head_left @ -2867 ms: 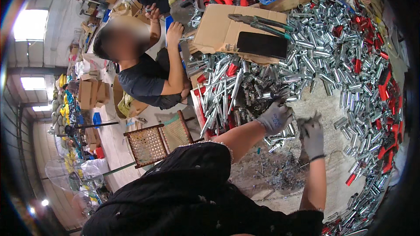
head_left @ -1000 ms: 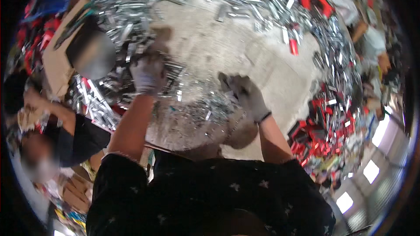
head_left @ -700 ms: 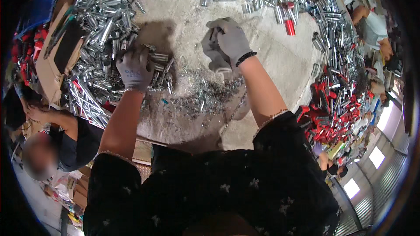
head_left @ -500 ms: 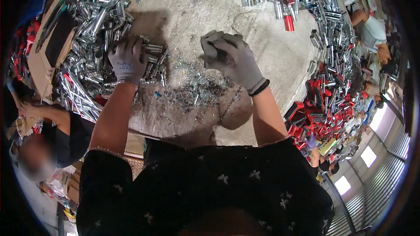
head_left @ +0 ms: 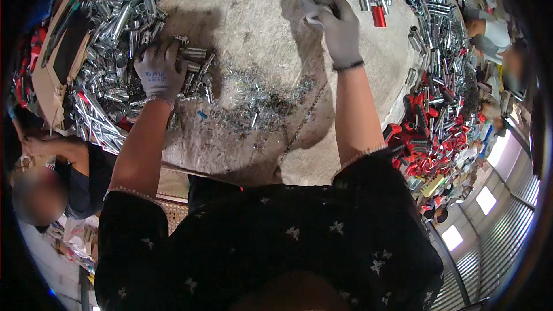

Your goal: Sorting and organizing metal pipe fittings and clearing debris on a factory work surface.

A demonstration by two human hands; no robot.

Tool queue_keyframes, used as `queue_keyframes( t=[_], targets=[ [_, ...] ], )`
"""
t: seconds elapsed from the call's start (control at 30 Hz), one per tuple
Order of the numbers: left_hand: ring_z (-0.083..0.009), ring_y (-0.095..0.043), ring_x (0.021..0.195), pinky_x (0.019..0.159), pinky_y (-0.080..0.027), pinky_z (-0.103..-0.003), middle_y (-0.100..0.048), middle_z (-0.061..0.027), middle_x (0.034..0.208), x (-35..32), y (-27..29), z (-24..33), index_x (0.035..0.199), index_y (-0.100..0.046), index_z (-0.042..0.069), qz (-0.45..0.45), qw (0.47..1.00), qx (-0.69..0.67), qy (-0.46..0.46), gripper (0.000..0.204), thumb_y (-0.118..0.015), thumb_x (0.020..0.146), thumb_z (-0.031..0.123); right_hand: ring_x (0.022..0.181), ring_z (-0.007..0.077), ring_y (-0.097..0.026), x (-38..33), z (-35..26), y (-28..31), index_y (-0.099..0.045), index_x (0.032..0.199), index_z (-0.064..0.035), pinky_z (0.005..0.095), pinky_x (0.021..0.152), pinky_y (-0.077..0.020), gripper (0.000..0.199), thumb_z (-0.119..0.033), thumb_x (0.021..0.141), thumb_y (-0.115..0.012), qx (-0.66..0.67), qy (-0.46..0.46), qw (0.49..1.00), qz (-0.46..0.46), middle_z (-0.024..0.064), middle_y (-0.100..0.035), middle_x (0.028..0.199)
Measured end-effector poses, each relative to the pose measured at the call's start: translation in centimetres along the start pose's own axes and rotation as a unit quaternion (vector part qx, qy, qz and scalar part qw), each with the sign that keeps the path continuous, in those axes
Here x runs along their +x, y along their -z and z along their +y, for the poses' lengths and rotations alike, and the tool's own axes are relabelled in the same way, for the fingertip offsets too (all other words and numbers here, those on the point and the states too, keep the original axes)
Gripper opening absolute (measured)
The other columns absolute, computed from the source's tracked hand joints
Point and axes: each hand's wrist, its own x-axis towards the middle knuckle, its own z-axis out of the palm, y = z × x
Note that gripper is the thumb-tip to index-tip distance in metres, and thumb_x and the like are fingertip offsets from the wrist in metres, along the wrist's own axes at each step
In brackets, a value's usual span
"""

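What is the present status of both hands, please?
Left hand on metal tubes. Right hand over table, grip unclear. Small shiny scraps nearby, seemingly blocking neither.

The tabletop (head_left: 247, 23) is fairly well lit, and its pale middle appears the brightest part of the work area. Near the left hand (head_left: 159, 72) and the right hand (head_left: 341, 26) lie dark shadows with soft borders; another broad one covers the near edge. The metal pieces (head_left: 124, 23) give many small white glints. At lower right, two windows (head_left: 485, 200) are overexposed to plain white. The black shirt (head_left: 276, 236) is so dark that its folds are mostly lost. The picture is rather sharp at the centre, less clear toward the rim, where the corrugated wall (head_left: 498, 247) bends. The corners are black, with bluish fringe. A smooth blur hides the face of the co-worker (head_left: 86, 184) at left.
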Motion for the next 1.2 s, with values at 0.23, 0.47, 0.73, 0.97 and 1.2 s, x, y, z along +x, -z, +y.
queue_keyframes(
  t=[0.23, 0.47, 0.73, 0.97, 1.2],
  targets=[
    [-0.0241, -0.057, 0.115, 0.095, -0.04, -0.049, -0.067, -0.0002, 0.124, -0.1, -0.2, 0.2, 0.121, -0.065, 0.021, -0.024, 0.999, 0.019, 0.017, 0.041, -0.066, 0.08, 0.03, 0.119, 0.0381, -0.057, -3.2, -0.8, -5.7, -0.061, 0.124, -0.0032, 0.0454, 0.103, -0.0465, 0.039, -0.009, 0.085, -0.06, -0.417, 0.052, 0.89, -0.175, 0.0248, -0.058, 0.125],
    [-0.0249, -0.057, 0.111, 0.1, -0.04, -0.051, -0.067, 0.0003, 0.121, 0.4, 0.0, 0.4, 0.121, -0.065, 0.021, 0.012, 1.0, -0.012, -0.014, 0.042, -0.066, 0.08, 0.031, 0.105, 0.0247, -0.065, -12.8, -1.9, -1.0, -0.062, 0.126, -0.002, 0.0368, 0.096, -0.0499, 0.041, -0.009, 0.086, -0.065, -0.127, -0.073, 0.913, -0.38, 0.0169, -0.067, 0.113],
    [-0.0248, -0.057, 0.111, 0.097, -0.04, -0.05, -0.067, -0.0006, 0.119, 0.5, 0.4, 0.3, 0.121, -0.065, 0.021, -0.03, 0.999, 0.038, 0.019, 0.045, -0.068, 0.078, 0.032, 0.103, 0.0288, -0.067, -0.6, -3.9, -4.8, -0.062, 0.125, 0.0003, 0.0348, 0.094, -0.0515, 0.038, -0.01, 0.088, -0.061, -0.172, 0.158, 0.969, -0.08, 0.0159, -0.067, 0.116],
    [-0.0235, -0.058, 0.111, 0.098, -0.039, -0.05, -0.067, -0.0006, 0.119, 0.2, 0.0, 0.4, 0.116, -0.067, 0.021, -0.002, 1.0, 0.013, 0.014, 0.04, -0.069, 0.078, 0.033, 0.111, 0.0381, -0.058, -1.0, -1.1, -12.1, -0.07, 0.102, -0.0094, 0.0475, 0.092, -0.0526, 0.018, -0.019, 0.088, -0.064, -0.358, 0.137, 0.892, -0.239, 0.0205, -0.061, 0.116],
    [-0.0231, -0.058, 0.108, 0.094, -0.04, -0.051, -0.067, 0.0, 0.115, -0.2, 0.4, -0.1, 0.116, -0.066, 0.02, 0.016, 0.999, -0.029, 0.005, 0.038, -0.068, 0.08, 0.031, 0.113, 0.0226, -0.06, -7.6, -3.0, -6.6, -0.071, 0.104, -0.0043, 0.0372, 0.098, -0.0495, 0.021, -0.013, 0.084, -0.071, 0.117, 0.104, 0.898, -0.411, 0.0083, -0.065, 0.116]
  ],
)
